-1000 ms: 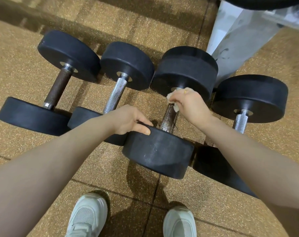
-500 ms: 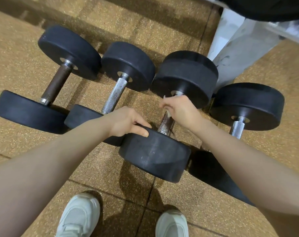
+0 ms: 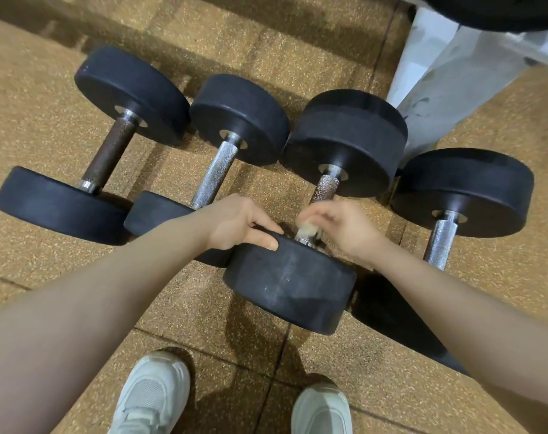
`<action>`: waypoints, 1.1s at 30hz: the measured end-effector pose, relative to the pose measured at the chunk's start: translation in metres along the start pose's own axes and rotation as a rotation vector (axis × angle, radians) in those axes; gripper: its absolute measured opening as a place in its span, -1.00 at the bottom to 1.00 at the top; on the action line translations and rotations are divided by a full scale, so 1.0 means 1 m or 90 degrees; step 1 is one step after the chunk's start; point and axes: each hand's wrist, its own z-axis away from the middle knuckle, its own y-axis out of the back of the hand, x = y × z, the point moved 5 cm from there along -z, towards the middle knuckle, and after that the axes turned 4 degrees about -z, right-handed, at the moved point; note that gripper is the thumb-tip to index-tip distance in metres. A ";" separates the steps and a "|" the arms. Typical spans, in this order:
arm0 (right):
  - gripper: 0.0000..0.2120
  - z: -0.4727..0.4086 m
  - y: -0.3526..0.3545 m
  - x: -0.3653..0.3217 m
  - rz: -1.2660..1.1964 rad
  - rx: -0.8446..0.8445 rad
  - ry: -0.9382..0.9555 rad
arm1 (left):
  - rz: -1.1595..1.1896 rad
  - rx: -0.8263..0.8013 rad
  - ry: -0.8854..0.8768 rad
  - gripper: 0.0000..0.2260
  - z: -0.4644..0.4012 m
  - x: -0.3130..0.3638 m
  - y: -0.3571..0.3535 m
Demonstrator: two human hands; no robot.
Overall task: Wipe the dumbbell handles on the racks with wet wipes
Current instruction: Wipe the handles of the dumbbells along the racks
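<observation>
Several black dumbbells lie side by side on the rubber floor. My left hand (image 3: 238,223) rests on the near weight (image 3: 288,286) of the third dumbbell and grips its top edge. My right hand (image 3: 344,227) is blurred and holds a crumpled white wet wipe (image 3: 307,230) against the near end of that dumbbell's rusty handle (image 3: 326,189). The upper part of the handle is bare. To the left lie a dumbbell with a dark handle (image 3: 109,155) and one with a silver handle (image 3: 216,173). A fourth silver handle (image 3: 440,242) is at the right.
A white metal rack leg (image 3: 438,76) stands at the upper right, close behind the third and fourth dumbbells. My two white shoes (image 3: 153,396) stand on the tan floor tiles just in front of the dumbbells.
My right hand has slid the wipe down the handle from the far weight toward the near weight. The left hand has stayed on the near weight.
</observation>
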 end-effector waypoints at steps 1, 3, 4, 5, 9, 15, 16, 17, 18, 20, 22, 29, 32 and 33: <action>-0.77 0.003 0.015 0.008 -0.050 0.140 -0.042 | -0.003 -0.001 0.002 -0.69 0.000 0.000 0.000; -0.75 0.014 0.033 0.038 -0.206 0.387 -0.208 | -0.007 -0.005 0.011 -0.69 -0.001 0.000 0.001; -0.76 0.018 0.028 0.054 -0.368 0.442 -0.322 | -0.012 -0.011 0.018 -0.69 -0.002 0.000 0.001; -0.76 0.018 0.015 0.063 -0.558 0.455 -0.431 | -0.023 -0.018 0.022 -0.69 -0.003 0.001 0.002; -0.75 -0.018 -0.003 0.070 -0.888 0.430 -0.506 | -0.038 -0.038 0.032 -0.68 -0.003 0.004 0.003; -0.69 -0.028 -0.003 0.066 -0.827 0.247 -0.459 | -0.031 -0.025 0.041 -0.67 0.000 0.002 0.001; -0.71 -0.026 -0.002 0.067 -0.786 0.222 -0.463 | -0.029 -0.026 0.043 -0.67 0.000 0.002 0.001; -0.72 -0.022 -0.001 0.069 -0.728 0.210 -0.476 | -0.030 -0.029 0.044 -0.67 0.000 0.001 0.001; -0.73 -0.018 -0.001 0.068 -0.655 0.186 -0.484 | -0.031 -0.033 0.045 -0.67 -0.001 0.001 0.001; -0.70 -0.007 -0.010 0.065 -0.467 0.064 -0.491 | -0.028 -0.033 0.048 -0.67 -0.001 0.001 0.001; -0.68 0.006 -0.028 0.063 -0.354 -0.057 -0.503 | -0.030 -0.028 0.050 -0.67 0.000 0.001 0.001; -0.70 -0.019 -0.001 0.077 -0.717 0.240 -0.501 | -0.063 -0.022 0.084 -0.67 0.006 0.001 -0.002; -0.79 -0.021 0.003 0.067 -0.733 0.264 -0.471 | -0.070 -0.023 0.120 -0.67 0.008 0.001 -0.003; -0.74 -0.015 0.001 0.064 -0.699 0.242 -0.480 | -0.062 -0.017 0.131 -0.67 0.009 0.001 -0.003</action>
